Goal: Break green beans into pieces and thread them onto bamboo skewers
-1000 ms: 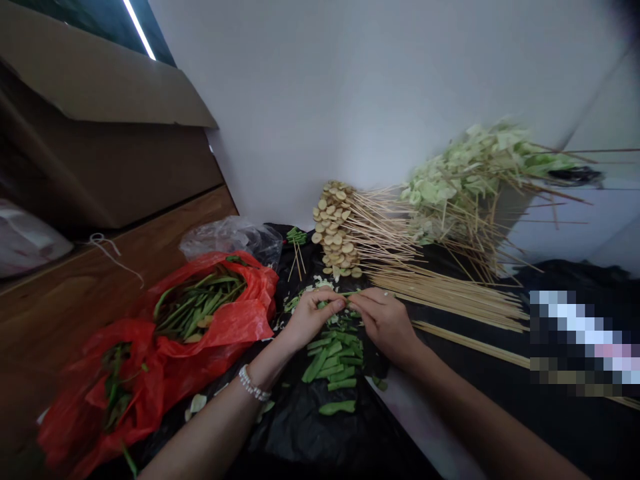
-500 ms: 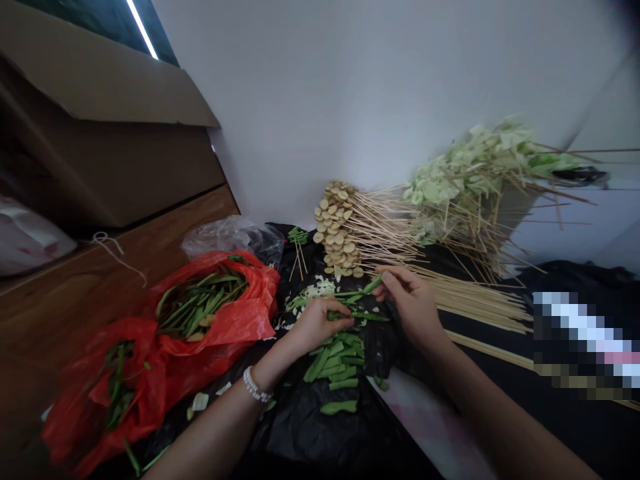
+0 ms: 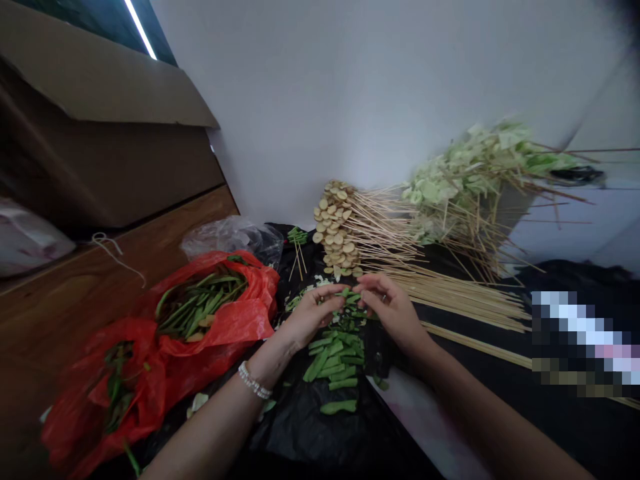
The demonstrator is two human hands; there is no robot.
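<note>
Left forearm (image 3: 215, 417) slanting in from seven o'clock, right forearm (image 3: 495, 413) from four, left hand (image 3: 311, 312) pinching, fingertips toward two o'clock, right hand (image 3: 394, 312) curled toward ten, its grip unclear, fingertips nearly meeting, wrists apart.

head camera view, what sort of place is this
Probably an improvised food-prep spot indoors, perhaps at a home or small food stall: skewered pale round slices are piled up, and cut green beans lie on black plastic sheeting.
</note>
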